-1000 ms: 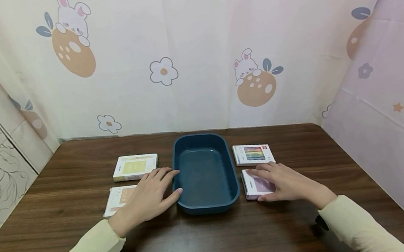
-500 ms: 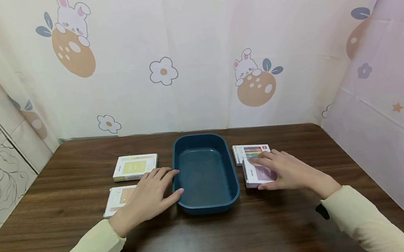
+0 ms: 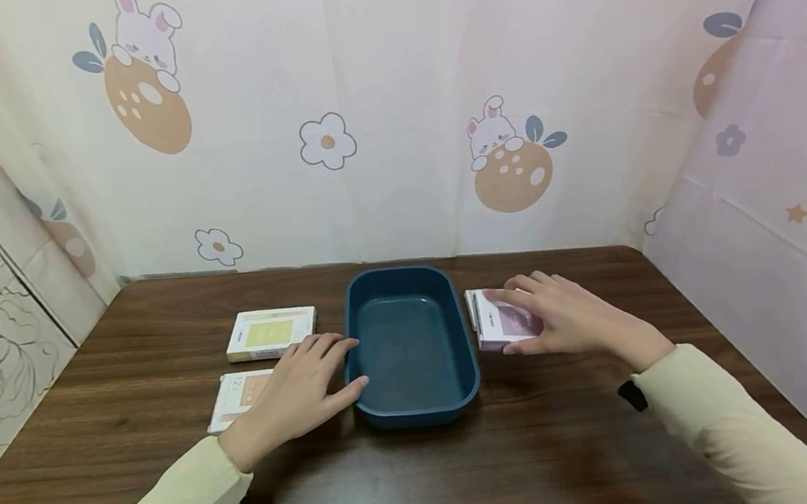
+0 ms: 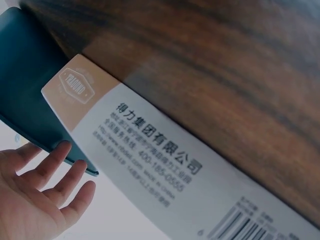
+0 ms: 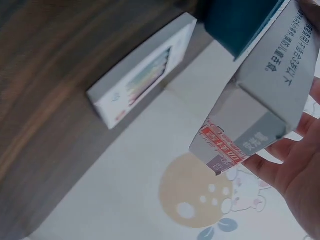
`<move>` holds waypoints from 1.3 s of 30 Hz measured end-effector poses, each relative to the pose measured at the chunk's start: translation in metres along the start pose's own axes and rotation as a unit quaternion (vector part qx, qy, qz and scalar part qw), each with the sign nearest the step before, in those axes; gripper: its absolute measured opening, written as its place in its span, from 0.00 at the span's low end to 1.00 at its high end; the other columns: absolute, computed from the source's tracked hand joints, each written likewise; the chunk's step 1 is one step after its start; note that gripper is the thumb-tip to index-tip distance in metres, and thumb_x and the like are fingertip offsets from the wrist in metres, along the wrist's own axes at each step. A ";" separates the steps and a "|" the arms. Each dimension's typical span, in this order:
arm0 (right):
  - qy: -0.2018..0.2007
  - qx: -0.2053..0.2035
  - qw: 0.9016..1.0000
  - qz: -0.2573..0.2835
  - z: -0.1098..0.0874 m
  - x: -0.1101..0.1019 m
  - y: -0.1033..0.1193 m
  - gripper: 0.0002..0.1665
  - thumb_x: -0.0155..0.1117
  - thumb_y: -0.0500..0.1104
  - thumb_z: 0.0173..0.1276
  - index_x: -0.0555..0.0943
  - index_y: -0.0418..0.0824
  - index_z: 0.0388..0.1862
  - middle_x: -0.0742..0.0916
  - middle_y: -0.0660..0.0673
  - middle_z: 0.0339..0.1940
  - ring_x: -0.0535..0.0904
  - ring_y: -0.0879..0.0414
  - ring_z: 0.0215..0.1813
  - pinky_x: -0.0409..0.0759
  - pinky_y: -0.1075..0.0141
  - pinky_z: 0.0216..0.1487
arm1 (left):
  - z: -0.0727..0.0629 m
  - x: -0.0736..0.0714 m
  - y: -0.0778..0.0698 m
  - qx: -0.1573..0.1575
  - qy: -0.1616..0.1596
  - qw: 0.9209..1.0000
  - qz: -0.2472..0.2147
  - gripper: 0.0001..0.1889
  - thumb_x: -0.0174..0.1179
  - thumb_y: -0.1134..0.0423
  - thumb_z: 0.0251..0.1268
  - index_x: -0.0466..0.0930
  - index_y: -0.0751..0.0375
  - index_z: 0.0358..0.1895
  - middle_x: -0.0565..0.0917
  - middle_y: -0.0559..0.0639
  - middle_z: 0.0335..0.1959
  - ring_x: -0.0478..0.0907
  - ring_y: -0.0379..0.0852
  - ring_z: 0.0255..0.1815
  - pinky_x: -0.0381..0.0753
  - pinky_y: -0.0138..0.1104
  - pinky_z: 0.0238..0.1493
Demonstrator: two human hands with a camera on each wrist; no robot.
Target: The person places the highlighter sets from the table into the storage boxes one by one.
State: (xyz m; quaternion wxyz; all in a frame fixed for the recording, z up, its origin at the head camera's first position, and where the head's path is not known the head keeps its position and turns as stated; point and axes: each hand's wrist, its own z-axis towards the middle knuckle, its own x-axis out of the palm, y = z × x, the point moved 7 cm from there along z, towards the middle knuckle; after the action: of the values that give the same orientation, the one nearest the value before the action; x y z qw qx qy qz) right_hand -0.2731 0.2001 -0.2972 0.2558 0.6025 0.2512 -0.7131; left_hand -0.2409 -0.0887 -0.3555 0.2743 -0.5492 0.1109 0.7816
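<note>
My right hand (image 3: pixel 570 315) grips a flat white-and-purple cardboard box (image 3: pixel 486 324), fingers at its far side and thumb at its near side. In the right wrist view this box (image 5: pixel 265 100) is raised and tilted above the table. It partly covers a second white box (image 3: pixel 472 311) in the head view; the right wrist view shows rainbow-coloured stripes on that white box (image 5: pixel 145 75). My left hand (image 3: pixel 300 392) rests with spread, relaxed fingers at the left rim of a dark blue rectangular bin (image 3: pixel 417 412), which holds nothing.
Left of the bin lie a white-and-yellow box (image 3: pixel 270 334) and a white-and-orange box (image 3: pixel 233 403), the latter partly behind my left hand. The brown wooden table (image 3: pixel 433 492) ends at a printed curtain (image 3: pixel 403 185) at the back.
My right hand has lifted the white-and-purple box off the table and moved it away from me, over the rainbow-striped box. The left hand and the bin have stayed put.
</note>
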 end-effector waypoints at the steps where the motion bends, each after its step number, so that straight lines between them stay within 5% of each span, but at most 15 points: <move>1: -0.001 -0.002 1.000 0.000 0.002 -0.001 0.001 0.46 0.68 0.65 0.47 0.68 0.51 0.65 0.78 0.45 0.54 0.71 0.53 0.48 0.73 0.57 0.46 | 0.000 0.000 0.000 0.000 0.002 1.000 0.001 0.29 0.49 0.36 0.59 0.73 0.50 0.57 0.75 0.49 0.54 0.71 0.48 0.55 0.71 0.48 0.53; 39: 0.050 -0.077 0.995 -0.035 0.076 0.007 0.088 0.45 0.59 0.71 0.52 0.64 0.56 0.67 0.77 0.47 0.55 0.70 0.53 0.49 0.73 0.57 0.51 | 0.000 0.002 0.002 -0.024 0.035 0.999 -0.011 0.30 0.50 0.36 0.58 0.71 0.49 0.60 0.75 0.49 0.57 0.69 0.49 0.57 0.70 0.49 0.56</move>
State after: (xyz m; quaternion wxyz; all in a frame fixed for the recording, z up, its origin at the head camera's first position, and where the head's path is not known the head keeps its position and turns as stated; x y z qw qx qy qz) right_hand -0.2710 0.0839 -0.2977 0.2629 0.6067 0.3388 -0.6693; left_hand -0.2420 -0.0895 -0.3580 0.2658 -0.5840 0.0955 0.7611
